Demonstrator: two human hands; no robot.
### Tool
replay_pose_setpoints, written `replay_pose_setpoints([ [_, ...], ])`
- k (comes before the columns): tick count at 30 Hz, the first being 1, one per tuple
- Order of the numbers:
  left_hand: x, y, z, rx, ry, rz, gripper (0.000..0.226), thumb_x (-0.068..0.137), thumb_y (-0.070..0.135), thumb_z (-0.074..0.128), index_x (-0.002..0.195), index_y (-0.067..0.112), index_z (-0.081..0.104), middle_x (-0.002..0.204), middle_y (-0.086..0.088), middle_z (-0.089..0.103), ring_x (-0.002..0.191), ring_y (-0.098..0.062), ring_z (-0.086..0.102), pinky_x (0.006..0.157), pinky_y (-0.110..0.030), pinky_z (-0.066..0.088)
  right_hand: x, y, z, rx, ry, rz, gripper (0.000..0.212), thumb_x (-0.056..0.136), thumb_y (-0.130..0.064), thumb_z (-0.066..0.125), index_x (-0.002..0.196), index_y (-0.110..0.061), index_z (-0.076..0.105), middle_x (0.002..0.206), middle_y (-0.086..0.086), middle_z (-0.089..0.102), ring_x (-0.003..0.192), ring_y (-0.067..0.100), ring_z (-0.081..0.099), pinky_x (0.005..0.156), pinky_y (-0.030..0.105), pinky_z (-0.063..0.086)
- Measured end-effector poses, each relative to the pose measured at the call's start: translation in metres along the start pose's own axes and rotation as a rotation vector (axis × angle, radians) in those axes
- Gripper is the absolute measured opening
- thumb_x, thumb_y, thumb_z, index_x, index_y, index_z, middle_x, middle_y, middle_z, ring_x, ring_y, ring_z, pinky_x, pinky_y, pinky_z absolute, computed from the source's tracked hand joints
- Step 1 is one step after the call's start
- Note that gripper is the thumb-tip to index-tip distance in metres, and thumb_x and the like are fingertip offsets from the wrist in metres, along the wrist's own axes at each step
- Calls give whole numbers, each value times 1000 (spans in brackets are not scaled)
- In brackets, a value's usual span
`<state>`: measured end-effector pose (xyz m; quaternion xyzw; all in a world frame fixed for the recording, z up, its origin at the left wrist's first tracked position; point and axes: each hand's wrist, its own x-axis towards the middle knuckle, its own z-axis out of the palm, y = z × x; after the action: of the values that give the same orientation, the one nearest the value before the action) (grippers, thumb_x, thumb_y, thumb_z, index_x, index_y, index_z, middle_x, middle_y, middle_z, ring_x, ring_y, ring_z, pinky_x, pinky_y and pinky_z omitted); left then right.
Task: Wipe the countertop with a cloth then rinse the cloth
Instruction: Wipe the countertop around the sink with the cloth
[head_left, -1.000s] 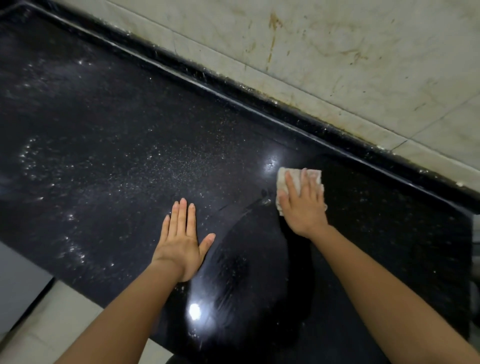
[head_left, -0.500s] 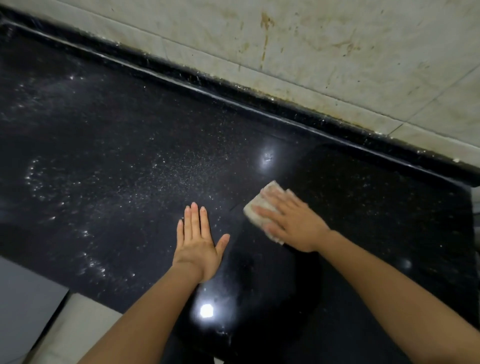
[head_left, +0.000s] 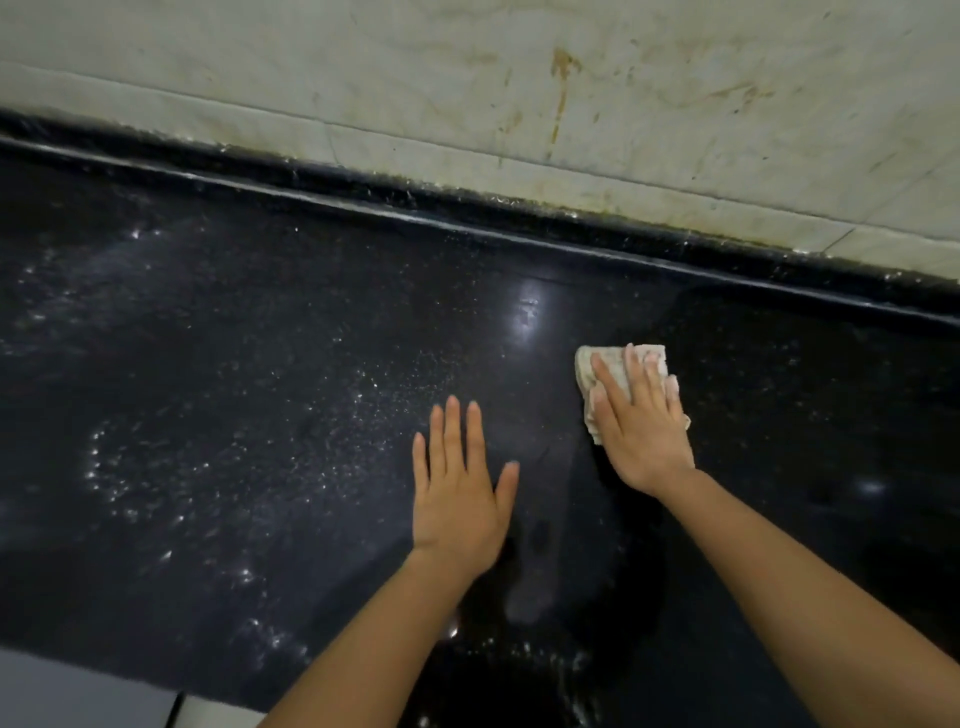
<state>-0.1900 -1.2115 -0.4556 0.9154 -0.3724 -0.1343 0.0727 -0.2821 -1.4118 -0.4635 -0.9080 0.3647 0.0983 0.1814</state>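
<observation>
A folded pale cloth (head_left: 605, 366) lies on the black polished countertop (head_left: 260, 389), right of centre. My right hand (head_left: 641, 426) presses flat on the cloth with straight fingers and covers most of it. My left hand (head_left: 460, 488) rests flat on the bare counter, fingers straight, a little to the left of the cloth and nearer to me. White specks and dust spread over the counter's left half. The patch around and under my hands looks darker and smeared.
A raised black upstand (head_left: 467, 208) runs along the counter's back edge below a stained pale tiled wall (head_left: 519, 78). The counter's front edge (head_left: 130, 670) shows at the lower left, with pale floor beneath it.
My right hand has slid the cloth away from me and slightly right, its fingers now pointing toward the wall. My left hand has stayed flat on the counter.
</observation>
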Motion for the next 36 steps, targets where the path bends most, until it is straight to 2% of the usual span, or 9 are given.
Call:
replay_pose_setpoints([
  [3,46,-32,-17,2,-15,-17,71,97,50,16,149,9,-10,158,-13,-12,145,-26,-14,115,-39,-12,-29,-20,14,-26,-53,-66,62,86,-62,-12,145,-42,-13,156,-4,-26,136,10,-35,108,29,-30],
  [6,88,-60,-28,35,-21,-21,73,98,48,23,149,7,-10,157,-14,-12,145,-26,-14,117,-39,-9,-50,-37,29,-110,-94,-125,71,79,-66,-27,144,-40,-19,153,-4,-32,137,15,-38,109,33,-30],
  [11,137,-86,-38,23,-56,-23,76,97,53,18,149,4,-9,157,-15,-14,145,-25,-15,117,-38,-10,-41,-23,21,-146,-84,-214,54,92,-58,-10,146,-48,-9,154,-11,-28,140,10,-32,114,33,-21],
  [14,157,-97,-40,6,-59,-42,79,96,55,19,149,3,-9,156,-16,-16,144,-26,-16,117,-38,-9,-13,-1,6,-106,-8,-21,53,91,-58,-9,143,-48,-12,155,-10,-23,142,10,-27,113,30,-23],
  [18,165,-104,-38,-30,-103,-55,83,94,59,19,148,5,-13,155,-15,-21,143,-24,-21,115,-37,-12,21,17,-13,48,72,305,48,102,-45,8,149,-44,-2,160,-6,-15,145,13,-19,115,32,-18],
  [24,166,-103,-42,-45,-158,-51,84,93,60,17,147,5,-16,154,-15,-25,142,-25,-25,114,-39,-15,44,-19,-8,186,130,563,52,100,-47,3,150,-37,-8,159,1,-20,144,19,-25,115,40,-20],
  [29,168,-102,-48,-44,-225,-48,84,93,60,16,147,5,-18,153,-16,-27,141,-26,-27,114,-40,-15,44,-64,8,80,87,395,50,100,-42,2,147,-37,-16,158,4,-24,144,22,-25,115,42,-20],
  [34,170,-100,-58,-8,-321,-52,84,94,61,14,145,5,-23,151,-16,-32,139,-27,-30,114,-39,-16,36,-99,21,-35,3,121,62,83,-52,-19,143,-36,-23,156,6,-28,136,20,-36,110,38,-29],
  [36,170,-99,-60,14,-349,-57,85,93,62,13,144,4,-24,150,-16,-33,139,-27,-31,115,-40,-15,33,-94,19,-127,-14,-27,57,91,-53,-14,145,-36,-19,156,5,-27,139,22,-34,112,39,-27],
])
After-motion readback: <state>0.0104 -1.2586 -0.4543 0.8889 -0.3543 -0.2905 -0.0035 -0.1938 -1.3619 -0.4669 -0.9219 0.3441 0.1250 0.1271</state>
